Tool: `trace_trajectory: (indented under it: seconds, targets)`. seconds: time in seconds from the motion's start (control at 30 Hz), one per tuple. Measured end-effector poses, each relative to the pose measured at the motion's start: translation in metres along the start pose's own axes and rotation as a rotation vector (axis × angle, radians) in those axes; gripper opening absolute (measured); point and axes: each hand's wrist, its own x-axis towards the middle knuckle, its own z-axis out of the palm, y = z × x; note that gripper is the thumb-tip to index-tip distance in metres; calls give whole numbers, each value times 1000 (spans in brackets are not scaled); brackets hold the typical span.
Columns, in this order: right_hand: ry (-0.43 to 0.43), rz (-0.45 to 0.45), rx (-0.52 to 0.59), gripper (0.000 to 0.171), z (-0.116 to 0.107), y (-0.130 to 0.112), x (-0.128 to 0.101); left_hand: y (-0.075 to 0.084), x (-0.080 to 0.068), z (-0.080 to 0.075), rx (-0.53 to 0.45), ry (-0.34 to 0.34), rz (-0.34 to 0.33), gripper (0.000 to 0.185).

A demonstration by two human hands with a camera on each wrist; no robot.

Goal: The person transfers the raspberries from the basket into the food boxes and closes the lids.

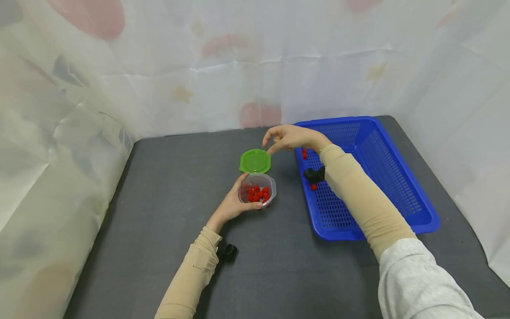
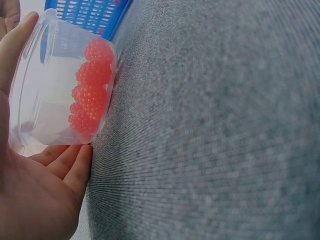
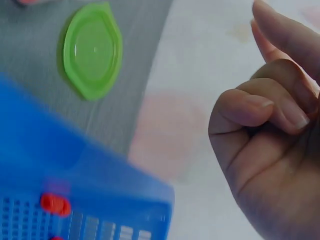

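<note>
My left hand (image 1: 233, 201) grips a clear plastic container (image 2: 55, 95), thumb on the near side and fingers around the far left side. Several red raspberries (image 2: 90, 97) lie in its bottom. Just behind the container, a green lid (image 1: 256, 161) rests flat on the table. Above and to the right of that lid is my right hand (image 1: 292, 136), holding nothing. Its thumb and forefinger are apart, while the other fingers bend loosely in the right wrist view. The lid (image 3: 95, 52) and the hand do not touch in that view.
A blue plastic basket (image 1: 386, 164) stands on the right of the dark grey table (image 1: 179, 186), under my right forearm. A few red raspberries (image 1: 304, 154) lie along its left side. White printed sheeting (image 1: 223, 97) hangs behind and at both sides.
</note>
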Motion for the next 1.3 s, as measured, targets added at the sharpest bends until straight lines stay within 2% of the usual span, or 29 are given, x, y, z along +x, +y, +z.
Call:
trace_trajectory:
  seconds: [0.17, 0.4, 0.53, 0.63, 0.77, 0.8, 0.9, 1.03, 1.3]
  targets:
    - [111, 24, 39, 26, -10, 14, -13, 1, -1, 0, 12, 4, 2, 104]
    - [225, 82, 76, 28, -22, 37, -28, 1, -2, 0, 18, -2, 13, 104]
    - [290, 106, 104, 30, -26, 42, -41, 1, -2, 0, 15, -2, 20, 104]
    - [347, 120, 108, 31, -26, 51, -45, 16, -8, -3, 4, -17, 13, 101]
    - [433, 146, 95, 33, -25, 79, -39, 36, -18, -6, -4, -39, -1, 96]
    - [450, 155, 91, 33, -24, 87, -37, 36, -18, -6, -2, -40, 5, 96]
    - [474, 178, 77, 32, -23, 102, -34, 25, -12, -5, -6, -40, -1, 98]
    - [461, 182, 36, 33, -19, 114, -30, 6, -3, -4, -13, -26, 4, 101]
    - [392, 216, -118, 38, -7, 129, -20, 1, -2, -1, 12, 7, 14, 103]
